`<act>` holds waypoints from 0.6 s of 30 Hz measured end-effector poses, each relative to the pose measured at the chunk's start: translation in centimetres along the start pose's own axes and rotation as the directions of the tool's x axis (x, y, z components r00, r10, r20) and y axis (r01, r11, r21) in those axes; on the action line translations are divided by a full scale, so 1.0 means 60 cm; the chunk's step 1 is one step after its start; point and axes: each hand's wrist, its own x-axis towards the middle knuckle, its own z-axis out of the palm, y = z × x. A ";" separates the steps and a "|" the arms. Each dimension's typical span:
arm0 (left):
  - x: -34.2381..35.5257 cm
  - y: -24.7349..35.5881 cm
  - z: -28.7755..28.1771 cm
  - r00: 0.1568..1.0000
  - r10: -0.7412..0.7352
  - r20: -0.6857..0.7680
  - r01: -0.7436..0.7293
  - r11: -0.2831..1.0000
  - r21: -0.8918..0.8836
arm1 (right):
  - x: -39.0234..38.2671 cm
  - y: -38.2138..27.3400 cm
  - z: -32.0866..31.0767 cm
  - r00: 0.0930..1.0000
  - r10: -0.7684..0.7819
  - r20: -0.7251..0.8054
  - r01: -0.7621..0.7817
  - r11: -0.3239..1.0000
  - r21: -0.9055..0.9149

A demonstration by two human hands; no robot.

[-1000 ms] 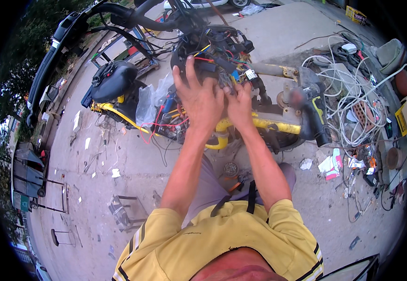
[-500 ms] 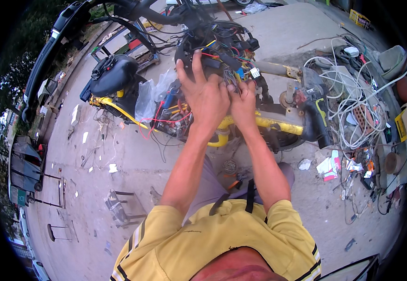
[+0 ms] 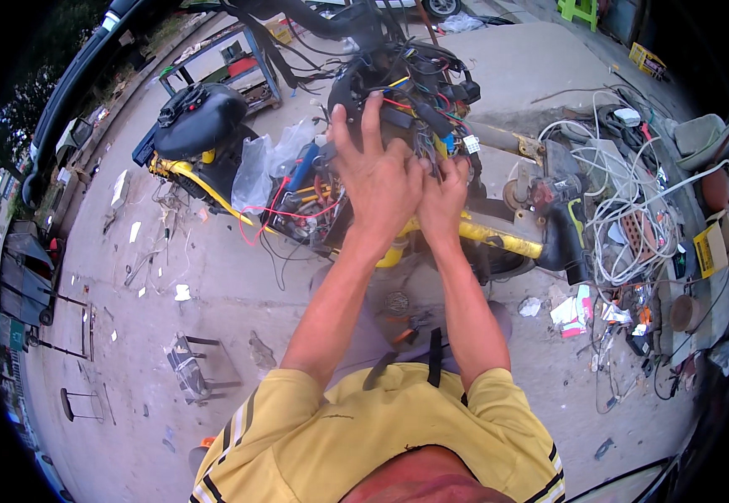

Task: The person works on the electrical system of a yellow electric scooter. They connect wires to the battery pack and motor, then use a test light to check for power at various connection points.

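Observation:
A bundle of thin grey wires point(image 3: 422, 141) rises from the opened front of a scooter with a yellow frame point(image 3: 498, 238). My right hand point(image 3: 442, 201) is closed on these wires, thumb and fingertips pinched together. My left hand point(image 3: 378, 189) meets it from the left; its thumb and nearest fingers are bent in at the same wires, while two outer fingers stretch forward over the black parts. The exact pinch point is partly hidden by the fingers. Beside the right fingertips sits a white multi-pin connector point(image 3: 472, 144). A black cylindrical part point(image 3: 434, 120) lies just beyond.
Left of my hands, a clear plastic bag point(image 3: 257, 176) and a looping red wire point(image 3: 274, 210) hang by the open wiring bay. The black seat point(image 3: 201, 117) is farther left. Coiled white cable point(image 3: 624, 201) and litter lie on the right. A small stool point(image 3: 192, 365) stands at lower left.
The whole view has shifted slightly, with the scooter lower in it. Both hands stay together at the wires, with only small finger movements.

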 end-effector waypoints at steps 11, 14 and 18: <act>-0.002 -0.007 0.010 1.000 0.003 -0.028 -0.003 1.000 0.005 | 0.004 0.018 -0.014 0.998 0.017 0.053 -0.018 1.000 0.025; 0.000 -0.009 0.012 0.999 0.004 -0.047 -0.003 1.000 0.023 | 0.008 0.018 -0.016 0.996 0.033 0.080 -0.038 0.997 0.066; 0.000 -0.014 0.019 0.997 0.006 -0.081 -0.004 1.000 0.027 | 0.007 0.008 -0.019 0.982 0.139 0.128 -0.161 0.970 0.179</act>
